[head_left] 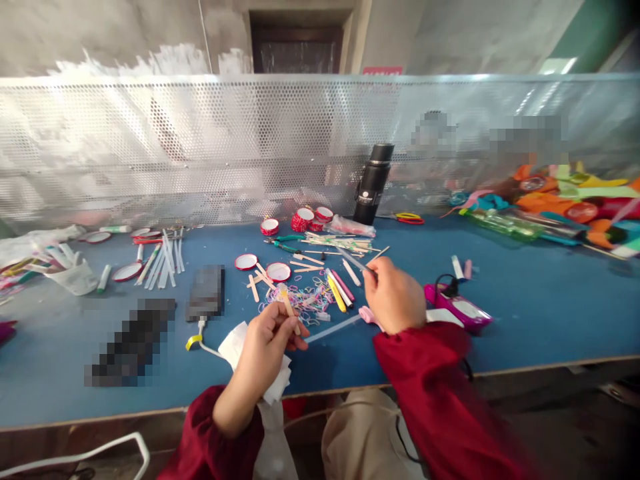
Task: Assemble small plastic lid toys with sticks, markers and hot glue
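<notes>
My left hand (pixel 267 340) is closed around a wooden craft stick (pixel 290 310), held upright with a pale yellowish bit at its top. In my right hand (pixel 395 297) is a slender grey tool (pixel 356 261), its tip pointing up and left; its exact kind is unclear. Below that hand lies a pink object (pixel 370 317), partly hidden, in line with a translucent glue stick (pixel 333 329). A heap of small coloured rubber bands (pixel 313 300) lies just beyond my left hand. White tissue (pixel 281 381) is partly under my left wrist.
Markers (pixel 337 293), loose sticks and red-rimmed lids (pixel 279 272) surround the heap. A black bottle (pixel 374 185) stands by the perforated metal screen (pixel 200 153). Left are a phone (pixel 205 293) on a cable and glue sticks (pixel 167 260); right, a purple device (pixel 465 312) and coloured items.
</notes>
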Motion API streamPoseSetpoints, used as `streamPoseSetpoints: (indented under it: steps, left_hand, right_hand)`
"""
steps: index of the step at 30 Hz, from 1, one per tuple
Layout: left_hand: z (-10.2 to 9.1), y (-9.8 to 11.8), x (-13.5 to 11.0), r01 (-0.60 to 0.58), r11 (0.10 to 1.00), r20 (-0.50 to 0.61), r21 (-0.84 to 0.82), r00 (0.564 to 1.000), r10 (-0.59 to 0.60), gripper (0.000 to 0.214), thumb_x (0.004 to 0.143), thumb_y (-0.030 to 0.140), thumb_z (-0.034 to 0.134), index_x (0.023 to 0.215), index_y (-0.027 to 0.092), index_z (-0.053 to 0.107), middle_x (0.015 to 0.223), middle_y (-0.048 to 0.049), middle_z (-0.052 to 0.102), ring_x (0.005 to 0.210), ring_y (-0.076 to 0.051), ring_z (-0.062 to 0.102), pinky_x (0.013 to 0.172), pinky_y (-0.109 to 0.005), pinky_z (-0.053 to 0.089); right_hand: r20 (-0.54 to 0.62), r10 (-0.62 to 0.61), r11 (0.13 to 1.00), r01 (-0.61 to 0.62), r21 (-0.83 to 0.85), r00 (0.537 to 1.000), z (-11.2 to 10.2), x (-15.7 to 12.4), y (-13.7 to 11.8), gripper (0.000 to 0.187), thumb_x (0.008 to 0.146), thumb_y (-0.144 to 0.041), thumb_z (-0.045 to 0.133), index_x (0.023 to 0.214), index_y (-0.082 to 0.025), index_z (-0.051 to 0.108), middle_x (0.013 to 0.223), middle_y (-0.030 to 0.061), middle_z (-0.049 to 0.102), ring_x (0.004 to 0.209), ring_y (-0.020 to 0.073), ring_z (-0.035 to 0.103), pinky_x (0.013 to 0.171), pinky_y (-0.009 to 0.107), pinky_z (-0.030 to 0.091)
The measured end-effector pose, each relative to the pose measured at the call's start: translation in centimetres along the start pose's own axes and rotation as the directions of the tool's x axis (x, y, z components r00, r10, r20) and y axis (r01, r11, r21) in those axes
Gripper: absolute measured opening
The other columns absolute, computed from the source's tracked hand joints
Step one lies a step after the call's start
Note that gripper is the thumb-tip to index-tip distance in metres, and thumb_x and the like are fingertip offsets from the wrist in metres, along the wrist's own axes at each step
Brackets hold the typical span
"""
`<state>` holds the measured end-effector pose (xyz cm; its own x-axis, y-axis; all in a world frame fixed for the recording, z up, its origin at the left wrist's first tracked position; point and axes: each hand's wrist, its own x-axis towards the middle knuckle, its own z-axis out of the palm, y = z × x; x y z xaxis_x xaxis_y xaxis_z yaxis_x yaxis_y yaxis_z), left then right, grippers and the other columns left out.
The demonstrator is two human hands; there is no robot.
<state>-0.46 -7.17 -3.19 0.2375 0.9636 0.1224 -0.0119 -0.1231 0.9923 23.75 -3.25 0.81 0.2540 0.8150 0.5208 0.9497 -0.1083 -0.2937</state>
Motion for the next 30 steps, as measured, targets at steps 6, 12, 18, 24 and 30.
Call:
streamPoseSetpoints:
  steps: [6, 12, 18, 24, 30]
  left_hand:
    - [-0.1, -0.1, 0.0, -0.005, 0.999, 0.020, -0.050, 1.000, 0.006, 0.026, 0.095, 0.044, 0.059, 0.092, 0.018, 0.057, 0.083, -0.0027, 0.072, 0.064, -0.014, 0.069, 0.060, -0.024, 0.049]
    - [-0.1, 0.0, 0.1, -0.002, 1.000, 0.030, -0.028, 1.000, 0.003, 0.024, 0.095, 0.042, 0.059, 0.093, 0.018, 0.057, 0.082, -0.0022, 0.072, 0.063, -0.013, 0.069, 0.060, -0.023, 0.049]
    - [0.0, 0.1, 0.1, 0.003, 1.000, 0.016, 0.011, 1.000, -0.004, 0.023, 0.095, 0.041, 0.058, 0.094, 0.018, 0.057, 0.081, -0.0028, 0.072, 0.063, -0.013, 0.068, 0.060, -0.023, 0.049]
    - [0.0, 0.0, 0.0, 0.008, 1.000, 0.022, 0.021, 1.000, -0.009, 0.025, 0.094, 0.043, 0.059, 0.093, 0.018, 0.058, 0.082, -0.0029, 0.072, 0.064, -0.014, 0.068, 0.061, -0.024, 0.049]
    - [0.0, 0.0, 0.1, 0.000, 0.999, 0.017, 0.032, 1.000, -0.001, 0.026, 0.094, 0.044, 0.058, 0.092, 0.018, 0.057, 0.081, -0.0030, 0.073, 0.063, -0.014, 0.068, 0.061, -0.024, 0.048]
  right_hand:
    - [0.123, 0.247, 0.263, -0.188, 0.946, 0.961, 0.1, -3.5, -1.7, 0.027, 0.083, -0.045, 0.074, 0.096, -0.022, 0.071, 0.065, -0.0028, 0.061, 0.059, 0.0132, 0.056, 0.061, 0.028, 0.050]
    - [0.441, 0.202, -0.444, -0.319, 0.837, 0.875, 1.5, -4.6, -4.6, 0.044, 0.063, -0.037, 0.094, 0.073, -0.021, 0.055, 0.057, -0.0113, 0.039, 0.051, 0.0054, 0.038, 0.055, 0.022, 0.047]
    - [0.524, 0.201, -0.534, -0.356, 0.767, 0.828, 2.3, -4.7, -5.3, 0.047, 0.058, -0.037, 0.097, 0.078, -0.021, 0.058, 0.060, -0.0113, 0.041, 0.054, 0.0045, 0.039, 0.056, 0.020, 0.045]
    - [0.442, 0.216, -0.428, -0.322, 0.844, 0.871, 2.7, -5.2, -5.1, 0.039, 0.070, -0.048, 0.088, 0.085, -0.022, 0.064, 0.062, -0.0101, 0.040, 0.054, 0.0060, 0.040, 0.058, 0.024, 0.046]
    - [0.396, 0.198, -0.399, -0.295, 0.868, 0.897, 2.5, -5.5, -5.0, 0.040, 0.073, -0.050, 0.086, 0.083, -0.023, 0.059, 0.060, -0.0101, 0.043, 0.053, 0.0064, 0.041, 0.057, 0.022, 0.045]
